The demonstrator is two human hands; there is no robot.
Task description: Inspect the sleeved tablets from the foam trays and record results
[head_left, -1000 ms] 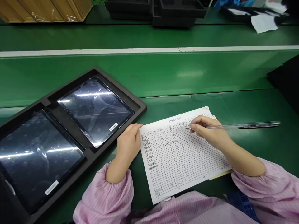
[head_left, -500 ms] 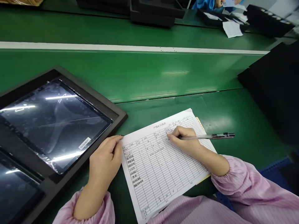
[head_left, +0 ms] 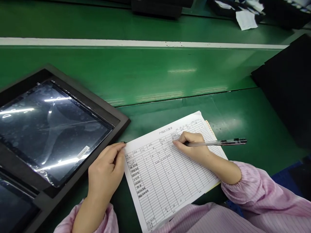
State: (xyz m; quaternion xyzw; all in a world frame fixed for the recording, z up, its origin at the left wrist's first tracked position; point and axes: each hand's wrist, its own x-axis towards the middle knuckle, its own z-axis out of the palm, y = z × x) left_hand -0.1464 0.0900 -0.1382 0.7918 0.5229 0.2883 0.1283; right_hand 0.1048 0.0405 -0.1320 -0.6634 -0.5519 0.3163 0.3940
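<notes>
A printed form sheet (head_left: 170, 174) with a ruled table lies on the green bench in front of me. My right hand (head_left: 194, 147) is closed on a clear pen (head_left: 218, 142), its tip resting on the sheet's upper rows. My left hand (head_left: 105, 170) lies beside the sheet's left edge with fingers bent together, fingertips touching the paper's top left corner. Just left of that hand sits a black foam tray (head_left: 119, 121) holding a dark glossy screen panel (head_left: 51, 126) wrapped in clear film.
A second panel (head_left: 12, 207) shows at the tray's lower left. A large black object (head_left: 286, 87) stands at the right. Beyond the white stripe (head_left: 145, 43), black trays (head_left: 157, 8) and a white paper (head_left: 246, 19) lie at the far edge.
The view has swung right and slightly down, so the tray slid left out of frame. Both hands stay in place on the sheet; the pen tip remains on the upper rows.
</notes>
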